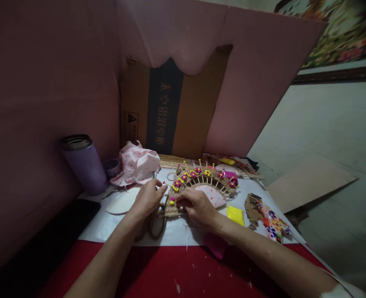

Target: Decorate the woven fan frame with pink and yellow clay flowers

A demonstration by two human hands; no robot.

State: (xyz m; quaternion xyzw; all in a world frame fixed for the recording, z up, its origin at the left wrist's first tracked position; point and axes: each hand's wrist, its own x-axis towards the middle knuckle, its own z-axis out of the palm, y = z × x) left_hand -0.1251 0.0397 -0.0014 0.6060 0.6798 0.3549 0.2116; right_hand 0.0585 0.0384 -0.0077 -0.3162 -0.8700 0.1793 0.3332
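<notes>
Apparently pinched, right hand (200,207) over twine arch (172,211), left hand (148,198) beside

The right hand (200,207) touches a twine arch (214,171) (left hand (148,197) nearby).

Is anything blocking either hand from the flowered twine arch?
Nothing visible blocks the right hand, which is at the near left end of the twine arch. Beside the left hand, a ball-headed stick juts at the arch's outer edge and might obstruct it.
</notes>
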